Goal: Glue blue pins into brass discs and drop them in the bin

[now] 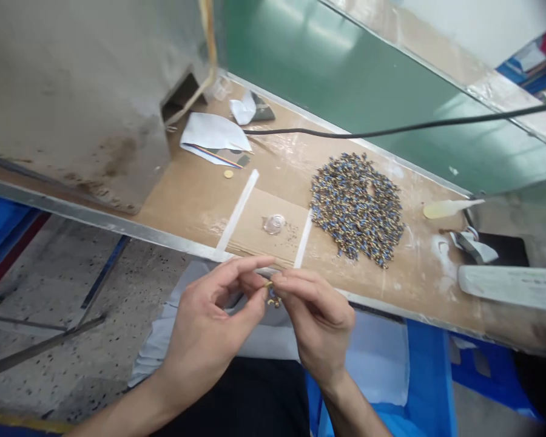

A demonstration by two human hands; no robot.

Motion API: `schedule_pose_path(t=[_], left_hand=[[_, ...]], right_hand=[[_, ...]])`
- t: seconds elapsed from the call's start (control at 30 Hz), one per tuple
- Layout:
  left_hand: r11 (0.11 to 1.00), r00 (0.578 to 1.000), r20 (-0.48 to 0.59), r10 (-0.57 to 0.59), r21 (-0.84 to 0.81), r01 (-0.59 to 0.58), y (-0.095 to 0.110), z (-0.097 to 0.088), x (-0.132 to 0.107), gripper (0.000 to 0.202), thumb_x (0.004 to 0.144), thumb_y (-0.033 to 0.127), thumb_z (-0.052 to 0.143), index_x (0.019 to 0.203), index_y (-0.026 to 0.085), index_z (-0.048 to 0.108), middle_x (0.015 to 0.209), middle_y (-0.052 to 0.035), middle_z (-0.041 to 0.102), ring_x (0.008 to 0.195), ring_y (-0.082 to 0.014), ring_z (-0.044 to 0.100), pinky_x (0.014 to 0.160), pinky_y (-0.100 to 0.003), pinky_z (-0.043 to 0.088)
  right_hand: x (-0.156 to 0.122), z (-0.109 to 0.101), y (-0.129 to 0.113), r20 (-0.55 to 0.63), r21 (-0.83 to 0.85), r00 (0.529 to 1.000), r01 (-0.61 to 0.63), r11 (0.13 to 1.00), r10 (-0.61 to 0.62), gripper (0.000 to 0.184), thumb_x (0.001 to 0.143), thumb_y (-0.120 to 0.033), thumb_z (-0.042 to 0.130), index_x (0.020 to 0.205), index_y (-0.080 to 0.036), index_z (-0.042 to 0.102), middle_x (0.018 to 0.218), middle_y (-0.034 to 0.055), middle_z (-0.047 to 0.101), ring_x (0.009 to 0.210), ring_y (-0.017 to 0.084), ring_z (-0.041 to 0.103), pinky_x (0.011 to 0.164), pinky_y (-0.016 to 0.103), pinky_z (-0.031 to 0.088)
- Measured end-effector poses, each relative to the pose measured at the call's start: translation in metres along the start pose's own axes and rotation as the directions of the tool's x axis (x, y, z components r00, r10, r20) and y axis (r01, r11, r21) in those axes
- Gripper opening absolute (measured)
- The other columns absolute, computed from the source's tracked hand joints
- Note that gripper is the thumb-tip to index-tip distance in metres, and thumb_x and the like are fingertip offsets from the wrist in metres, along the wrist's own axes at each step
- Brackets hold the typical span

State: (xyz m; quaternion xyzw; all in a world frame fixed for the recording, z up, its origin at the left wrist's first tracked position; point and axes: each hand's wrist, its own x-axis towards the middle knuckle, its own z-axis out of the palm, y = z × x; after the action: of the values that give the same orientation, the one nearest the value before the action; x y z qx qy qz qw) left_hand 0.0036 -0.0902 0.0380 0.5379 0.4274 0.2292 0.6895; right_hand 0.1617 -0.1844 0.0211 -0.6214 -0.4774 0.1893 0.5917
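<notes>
My left hand (213, 321) and my right hand (316, 315) meet just below the bench's front edge, fingertips pinched together on a small brass-and-blue part (272, 294). Both hands grip it, thumb against forefinger. A large heap of the same small blue and brass parts (357, 206) lies on the brown bench top (186, 200) beyond my right hand. A small clear round dish (273, 224) sits on a taped cardboard patch straight ahead of my fingers.
A black cable (391, 129) crosses the bench's back. Folded white paper (213, 136) and a small brass disc (228, 174) lie at the far left. A grey machine housing (73, 91) stands left. White tools (509, 282) lie right. Blue crates (428, 364) sit below.
</notes>
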Motion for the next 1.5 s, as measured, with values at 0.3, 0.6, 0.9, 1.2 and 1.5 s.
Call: schedule_pose_path(t=[0.3, 0.6, 0.9, 1.2, 1.5], left_hand=[[0.976, 0.977, 0.11, -0.183, -0.099, 0.194, -0.027, 0.02, 0.011, 0.052, 0.081, 0.046, 0.109, 0.126, 0.025, 0.091, 0.1, -0.0062, 0.088, 0.09, -0.0203, 0.083, 0.084, -0.018, 0.07], [0.969, 0.933, 0.264, -0.243, 0.03, 0.244, -0.049, 0.019, 0.013, 0.056, 0.083, 0.043, 0.105, 0.136, 0.032, 0.087, 0.129, -0.0065, 0.088, 0.104, -0.0238, 0.085, 0.094, -0.02, 0.072], [0.964, 0.937, 0.228, -0.264, 0.052, 0.259, -0.049, 0.011, 0.012, 0.059, 0.08, 0.048, 0.107, 0.133, 0.03, 0.087, 0.128, -0.0069, 0.088, 0.111, -0.026, 0.084, 0.096, -0.02, 0.071], [0.961, 0.933, 0.231, -0.276, 0.047, 0.273, -0.049, 0.011, 0.013, 0.059, 0.085, 0.048, 0.104, 0.137, 0.027, 0.085, 0.13, -0.0097, 0.086, 0.11, -0.0259, 0.081, 0.097, -0.027, 0.072], [0.944, 0.928, 0.181, -0.325, 0.004, 0.33, -0.034, 0.016, 0.006, 0.053, 0.09, 0.052, 0.101, 0.134, 0.028, 0.085, 0.125, -0.0069, 0.086, 0.106, -0.0226, 0.079, 0.097, -0.028, 0.066]], right_hand=[[-0.035, -0.012, 0.013, -0.14, -0.029, 0.96, 0.24, 0.97, -0.242, 0.015, 0.11, -0.015, 0.079, 0.121, -0.025, 0.083, 0.112, 0.0021, 0.089, 0.103, 0.017, 0.083, 0.101, 0.035, 0.07], [-0.163, -0.156, 0.107, -0.711, -0.108, 0.602, -0.605, 0.789, 0.364, 0.031, 0.106, -0.051, 0.08, 0.118, -0.024, 0.086, 0.126, 0.0099, 0.082, 0.115, 0.026, 0.077, 0.099, 0.041, 0.066], [-0.219, -0.201, 0.242, -0.683, -0.057, 0.442, -0.826, 0.56, 0.582, 0.035, 0.112, -0.051, 0.079, 0.119, -0.016, 0.075, 0.104, 0.0027, 0.077, 0.089, 0.017, 0.075, 0.089, 0.037, 0.068], [-0.225, -0.202, 0.257, -0.664, -0.059, 0.44, -0.837, 0.544, 0.604, 0.036, 0.112, -0.052, 0.078, 0.117, -0.016, 0.077, 0.108, 0.0044, 0.079, 0.097, 0.019, 0.078, 0.095, 0.04, 0.069], [-0.183, -0.189, 0.158, -0.852, -0.119, 0.432, -0.711, 0.693, 0.297, 0.046, 0.109, -0.063, 0.074, 0.102, -0.018, 0.074, 0.075, -0.0009, 0.069, 0.07, 0.018, 0.067, 0.073, 0.032, 0.056]])
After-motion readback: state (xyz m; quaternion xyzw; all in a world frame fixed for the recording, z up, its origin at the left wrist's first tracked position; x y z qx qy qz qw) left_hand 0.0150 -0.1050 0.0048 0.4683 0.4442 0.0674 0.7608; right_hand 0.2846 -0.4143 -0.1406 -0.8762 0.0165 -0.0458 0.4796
